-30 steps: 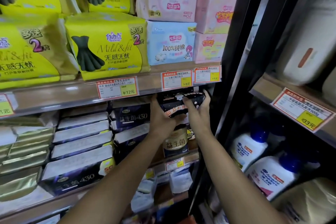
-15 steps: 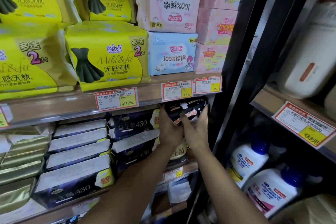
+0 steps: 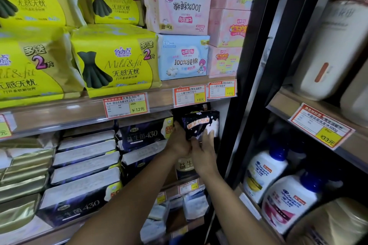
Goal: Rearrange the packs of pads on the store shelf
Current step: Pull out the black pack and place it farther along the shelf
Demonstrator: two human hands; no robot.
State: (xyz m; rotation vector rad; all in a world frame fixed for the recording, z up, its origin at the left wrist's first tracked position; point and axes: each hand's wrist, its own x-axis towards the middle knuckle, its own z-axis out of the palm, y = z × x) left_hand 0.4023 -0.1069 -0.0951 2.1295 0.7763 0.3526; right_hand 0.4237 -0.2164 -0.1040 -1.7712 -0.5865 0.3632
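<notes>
Two hands' fingers, left hand [image 3: 179, 143], right hand [image 3: 205, 151], pinching glossy black rectangular pad pack [image 3: 200, 124]

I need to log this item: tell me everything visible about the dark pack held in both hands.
The dark pack is a soft, glossy plastic-wrapped pack, black to deep navy, with white splash shapes and a slanted band of pale lettering. It sits face-out and slightly tilted at the right end of the middle shelf, under the price tags. The left hand grips its left edge; the right hand supports its lower right, fingers on the front.
</notes>
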